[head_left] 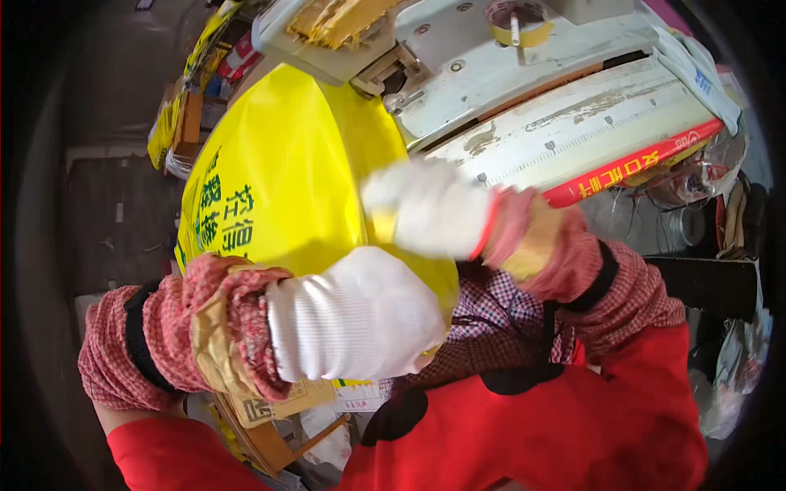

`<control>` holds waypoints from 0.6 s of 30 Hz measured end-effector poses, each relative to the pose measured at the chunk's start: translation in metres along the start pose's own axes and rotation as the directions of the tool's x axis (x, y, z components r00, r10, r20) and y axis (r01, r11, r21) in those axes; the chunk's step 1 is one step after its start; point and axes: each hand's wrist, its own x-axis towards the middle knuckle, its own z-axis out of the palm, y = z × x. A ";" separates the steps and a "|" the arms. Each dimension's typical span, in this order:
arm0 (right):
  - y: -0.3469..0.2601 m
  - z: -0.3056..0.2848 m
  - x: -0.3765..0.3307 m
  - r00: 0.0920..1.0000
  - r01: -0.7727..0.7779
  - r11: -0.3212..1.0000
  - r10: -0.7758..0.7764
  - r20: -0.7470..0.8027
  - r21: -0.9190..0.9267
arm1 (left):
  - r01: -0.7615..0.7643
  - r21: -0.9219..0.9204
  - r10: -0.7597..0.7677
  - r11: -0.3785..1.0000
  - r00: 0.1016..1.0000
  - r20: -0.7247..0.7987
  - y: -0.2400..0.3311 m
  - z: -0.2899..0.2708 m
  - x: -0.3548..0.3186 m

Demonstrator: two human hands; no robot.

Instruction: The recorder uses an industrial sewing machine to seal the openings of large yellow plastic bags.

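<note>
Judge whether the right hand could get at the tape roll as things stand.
Probably yes: only the pale machine surface seems to lie between the right hand and the tape roll, though distance is unclear.

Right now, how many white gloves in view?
2: one on the left hand, at the lower part of the yellow plastic; one on the right hand, blurred, at the plastic's right side. Others may be hidden.

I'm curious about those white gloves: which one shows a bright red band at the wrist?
The right hand's glove: a red band crosses its wrist, while the left hand's glove shows none.
</note>
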 end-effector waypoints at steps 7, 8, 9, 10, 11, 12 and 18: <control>0.016 -0.011 0.023 0.749 -0.644 0.753 0.656 0.089 -0.134 | -0.112 0.148 0.125 0.983 0.988 -0.087 0.006 0.010 -0.008; 0.016 -0.002 0.027 0.759 -0.620 0.766 0.640 0.119 -0.168 | -0.142 0.165 0.158 0.976 0.983 -0.092 0.009 0.010 -0.007; 0.018 0.010 0.030 0.762 -0.627 0.752 0.646 0.040 -0.204 | -0.134 0.215 0.157 0.968 0.983 -0.096 0.013 0.010 -0.005; 0.019 0.026 0.031 0.793 -0.605 0.765 0.605 -0.073 -0.223 | -0.123 0.259 0.154 0.958 0.983 -0.102 0.017 0.011 -0.003; 0.020 0.044 0.030 0.812 -0.583 0.775 0.554 -0.183 -0.244 | -0.112 0.302 0.151 0.947 0.983 -0.107 0.020 0.011 -0.002; 0.025 0.059 0.024 0.848 -0.527 0.802 0.514 -0.125 -0.281 | -0.107 0.347 0.155 0.932 0.982 -0.112 0.023 0.010 0.000; 0.052 0.120 0.006 0.948 -0.249 0.915 0.297 0.114 -0.317 | -0.032 0.245 0.042 0.969 0.998 -0.035 0.007 -0.028 0.004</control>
